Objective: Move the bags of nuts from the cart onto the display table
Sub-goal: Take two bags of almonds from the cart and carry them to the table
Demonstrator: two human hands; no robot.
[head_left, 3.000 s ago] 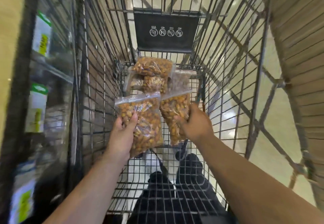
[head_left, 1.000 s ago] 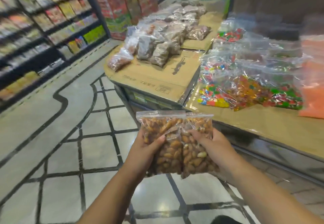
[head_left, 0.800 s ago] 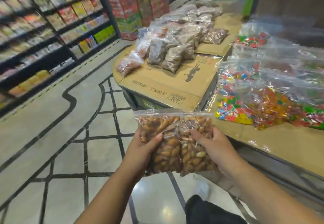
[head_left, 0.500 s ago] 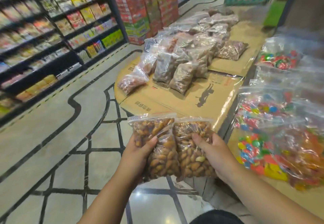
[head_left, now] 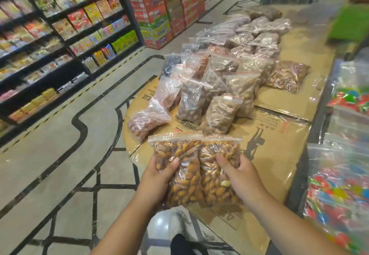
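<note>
My left hand (head_left: 157,179) grips a clear zip bag of golden-brown nuts (head_left: 179,167), thumb across its front. Pressed against that bag's right side is a second bag of nuts (head_left: 215,175), gripped the same way by my right hand (head_left: 241,177). I hold both bags upright, over the near corner of the display table (head_left: 275,155), which is covered with flat cardboard. Several other bags of nuts (head_left: 217,95) lie in rows further back on the cardboard. The cart is out of view.
Bags of bright candy (head_left: 339,185) fill an adjoining table on the right. Across a tiled aisle (head_left: 60,165), shelves of boxed snacks (head_left: 60,25) line the left. Stacked red cartons (head_left: 159,5) stand at the aisle's far end.
I lifted the two bags out of the cart and turned to the display table. Over the last second I have come closer, and the bags now hang over its near corner.
</note>
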